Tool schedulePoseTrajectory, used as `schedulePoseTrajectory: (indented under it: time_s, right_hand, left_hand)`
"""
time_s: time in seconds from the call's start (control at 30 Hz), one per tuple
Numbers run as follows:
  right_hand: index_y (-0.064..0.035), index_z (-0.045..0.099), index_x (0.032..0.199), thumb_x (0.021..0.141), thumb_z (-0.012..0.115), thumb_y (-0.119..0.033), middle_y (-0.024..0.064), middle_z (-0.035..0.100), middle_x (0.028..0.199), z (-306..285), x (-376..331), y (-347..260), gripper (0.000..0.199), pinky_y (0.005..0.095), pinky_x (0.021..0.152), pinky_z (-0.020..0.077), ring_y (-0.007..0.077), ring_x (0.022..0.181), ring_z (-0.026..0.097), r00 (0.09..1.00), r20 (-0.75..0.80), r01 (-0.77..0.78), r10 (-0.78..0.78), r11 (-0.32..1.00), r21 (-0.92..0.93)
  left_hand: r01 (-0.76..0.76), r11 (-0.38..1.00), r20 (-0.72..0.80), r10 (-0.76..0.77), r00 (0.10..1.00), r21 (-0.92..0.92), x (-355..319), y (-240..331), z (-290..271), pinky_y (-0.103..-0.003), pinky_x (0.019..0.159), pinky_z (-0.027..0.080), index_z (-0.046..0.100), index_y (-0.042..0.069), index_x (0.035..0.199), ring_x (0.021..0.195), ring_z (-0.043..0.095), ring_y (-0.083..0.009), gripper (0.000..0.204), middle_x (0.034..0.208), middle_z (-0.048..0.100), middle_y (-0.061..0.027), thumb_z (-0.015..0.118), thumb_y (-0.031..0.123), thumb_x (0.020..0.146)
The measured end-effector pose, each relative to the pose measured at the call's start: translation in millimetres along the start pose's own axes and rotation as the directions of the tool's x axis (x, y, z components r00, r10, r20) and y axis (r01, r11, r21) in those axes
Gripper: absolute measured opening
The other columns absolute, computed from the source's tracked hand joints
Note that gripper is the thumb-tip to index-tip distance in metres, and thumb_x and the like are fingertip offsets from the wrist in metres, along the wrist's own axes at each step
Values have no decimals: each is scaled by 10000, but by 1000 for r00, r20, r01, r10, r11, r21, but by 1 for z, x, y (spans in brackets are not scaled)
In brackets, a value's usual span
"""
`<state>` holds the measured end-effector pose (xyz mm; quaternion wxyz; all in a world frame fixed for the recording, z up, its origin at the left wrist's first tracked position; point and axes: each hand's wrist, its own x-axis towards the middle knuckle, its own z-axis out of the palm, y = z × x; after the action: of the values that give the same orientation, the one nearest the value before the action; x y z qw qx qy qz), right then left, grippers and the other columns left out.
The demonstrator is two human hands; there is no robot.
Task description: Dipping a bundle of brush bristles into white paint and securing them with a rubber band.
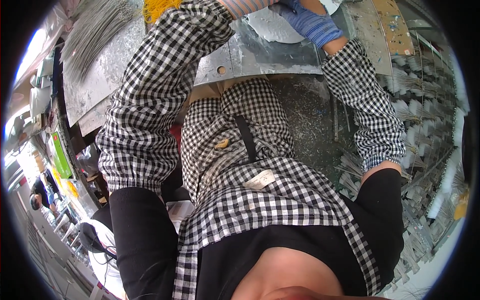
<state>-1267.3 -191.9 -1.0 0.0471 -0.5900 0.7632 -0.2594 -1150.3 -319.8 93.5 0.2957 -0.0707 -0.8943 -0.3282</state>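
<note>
Both of my hands are at the upper edge, close together over the metal-topped work surface point(245, 60). My left hand point(250, 6) wears a grey and orange striped glove, and its fingers run out of the picture. My right hand point(314, 24) is in a blue knitted glove with a darker coated part. Its fingers look curled, but whatever they hold is cut off above. Just below the hands lies a white pasty patch point(277, 27) on the surface. Beside my left forearm sits a pile of yellow looped bands point(159, 9).
Thin grey strands point(95, 35) lie in a large bundle at the left of the table. A stained brown board point(392, 27) is at the right. Racks of pale-bristled brushes point(425, 110) stand beyond my right arm. Another person point(42, 202) is far off at the left.
</note>
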Motion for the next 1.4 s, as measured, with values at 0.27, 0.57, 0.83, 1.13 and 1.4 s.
schedulePoseTrajectory:
  time_s: [0.27, 0.57, 0.83, 1.13, 1.4]
  right_hand:
    - [-61, 639, 1177, 918, 615, -345, 175, 628, 1254, 27, -6, 15, 386, 482, 1006, 442, 380, 1161, 566, 972, -168, 163, -165, 986, -25]
    - [-65, 648, 1154, 876, 634, -319, 180, 622, 1259, 41, -14, 33, 377, 484, 1007, 442, 365, 1191, 555, 980, -127, 133, -151, 982, -137]
    - [-35, 696, 1074, 928, 583, -319, 190, 711, 986, 27, -10, 15, 339, 435, 848, 538, 375, 907, 665, 991, -7, 129, -131, 987, -98]
    - [-94, 706, 1146, 866, 697, -237, 126, 700, 1013, -51, -17, -75, 314, 409, 828, 529, 312, 876, 663, 963, -254, 127, -95, 986, 112]
    - [-42, 726, 1027, 860, 692, -46, 108, 692, 885, -35, -52, -146, 171, 316, 723, 535, 213, 769, 678, 938, -312, 96, 148, 757, 647]
  left_hand:
    - [-193, 952, 140, 164, 977, 236, -11, -4, 5, -436, 890, 517, 567, 99, 1254, 1023, 642, -364, 557, 1096, 674, -152, 734, 47, 725]
    - [-178, 967, 131, 156, 979, 180, -15, -4, 12, -438, 917, 501, 569, 102, 1263, 1055, 620, -367, 551, 1107, 661, -151, 717, 35, 736]
    - [-86, 985, 99, 72, 992, 151, -13, -3, 3, -446, 937, 482, 575, 84, 1260, 1070, 610, -371, 549, 1122, 651, -174, 726, 35, 735]
    - [172, 852, -387, -393, 834, -494, -63, 36, -45, -342, 737, 533, 512, 30, 1178, 824, 640, -199, 384, 935, 639, -94, 675, -49, 840]
    - [-116, 540, -552, -801, 233, -833, -193, 92, -148, -545, 1075, 448, 609, 154, 1255, 1207, 562, -294, 412, 1301, 595, -67, 725, 347, 910]
